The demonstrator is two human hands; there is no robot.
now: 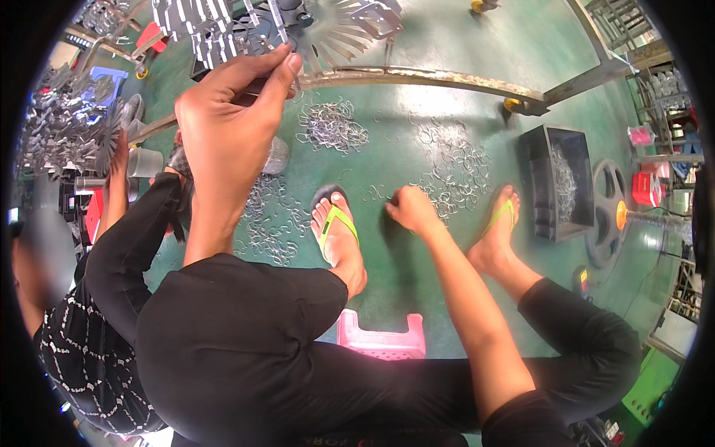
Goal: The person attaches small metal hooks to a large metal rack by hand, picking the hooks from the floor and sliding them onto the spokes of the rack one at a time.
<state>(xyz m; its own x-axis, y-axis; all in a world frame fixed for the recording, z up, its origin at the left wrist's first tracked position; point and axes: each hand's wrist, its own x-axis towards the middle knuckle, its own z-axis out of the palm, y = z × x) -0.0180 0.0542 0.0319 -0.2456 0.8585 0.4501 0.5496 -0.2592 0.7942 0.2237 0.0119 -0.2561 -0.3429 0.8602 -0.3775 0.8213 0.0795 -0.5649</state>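
The left hand (231, 127) is raised beside the rack (454, 77), its thumb and forefinger pinched together on a thin metal strip (279, 21) that hangs among grey plates (212, 45). The right hand (415, 208) is low over the green floor (406, 272), fingers curled in (whether they hold anything, I cannot tell). It is nearest the hooks (454, 167), small bent metal pieces scattered just beyond it; another heap (331, 127) lies nearer the rack, and more spread (272, 223) to the left of the left sandal (341, 223). To the right, a dark crate (547, 223) holds more, beside a wheel (609, 179). A pink stool (382, 343) shows below, and a co-worker (97, 350) is at the left.
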